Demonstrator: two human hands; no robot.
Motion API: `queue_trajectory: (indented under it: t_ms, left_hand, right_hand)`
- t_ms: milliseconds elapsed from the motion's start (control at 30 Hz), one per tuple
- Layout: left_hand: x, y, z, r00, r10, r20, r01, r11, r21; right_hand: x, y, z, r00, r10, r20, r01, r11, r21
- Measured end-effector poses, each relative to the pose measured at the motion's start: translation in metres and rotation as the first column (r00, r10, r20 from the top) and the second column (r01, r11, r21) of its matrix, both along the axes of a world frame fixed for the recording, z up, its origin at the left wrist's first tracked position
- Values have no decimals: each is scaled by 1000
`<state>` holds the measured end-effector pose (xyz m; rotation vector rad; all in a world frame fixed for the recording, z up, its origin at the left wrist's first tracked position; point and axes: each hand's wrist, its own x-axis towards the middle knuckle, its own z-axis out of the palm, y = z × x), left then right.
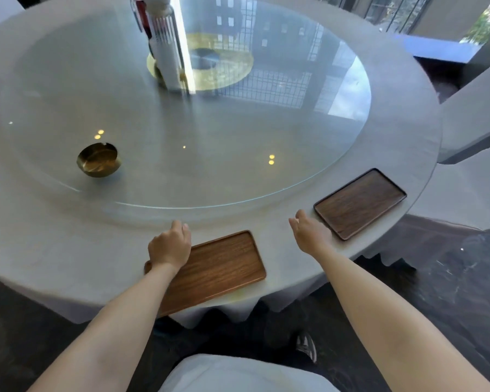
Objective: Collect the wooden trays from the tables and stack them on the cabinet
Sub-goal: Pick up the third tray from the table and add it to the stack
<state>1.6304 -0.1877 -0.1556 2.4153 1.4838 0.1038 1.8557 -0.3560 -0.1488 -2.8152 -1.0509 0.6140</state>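
Now my left hand (169,244) rests loosely curled on the lighter wooden tray (218,267); my right hand (310,232), open and empty, sits just left of the darker tray (359,203).

A round bench (68,236) is covered with a pale grey cloth that hangs in folds over its near edge. A large round glass turntable (238,171) is set on its middle, and windows and ceiling lights are reflected in the glass. A brass ashtray (98,159) is placed on the turntable toward the left. A gold disc (224,69) is seen at the turntable's centre, and a tall white bottle (164,43) is stood just left of it. A chair (475,114) draped in grey cloth is seen at the right. A dark floor (450,284) is seen below, with a sneaker (307,346) on it.
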Motion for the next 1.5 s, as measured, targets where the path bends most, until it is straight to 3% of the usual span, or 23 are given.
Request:
queue_trajectory:
  t_ms: [167,433,733,933,1100,1500]
  left_hand:
    - [96,-59,5,1000,-9,12,10,1000,-18]
    - [223,-152,0,994,62,-93,-81,971,-225]
    - [286,-187,-15,963,141,-228,-225,888,-401]
    - [303,-187,-23,948,205,-242,-294,854,-429]
    - [297,-182,-27,947,262,-185,-318,841,-437]
    - [210,-142,-3,970,241,1,-235,944,-232]
  right_hand:
    - [90,-44,5,997,-75,-18,77,993,89]
    - [225,-120,10,994,-105,-32,108,986,124]
    - [281,-128,-6,988,-109,-108,118,990,80]
    - [297,-123,-18,977,-134,-169,144,988,49]
    - [297,-123,-24,982,-139,-131,147,988,53]
    - [216,-101,-13,954,-189,-233,228,961,157]
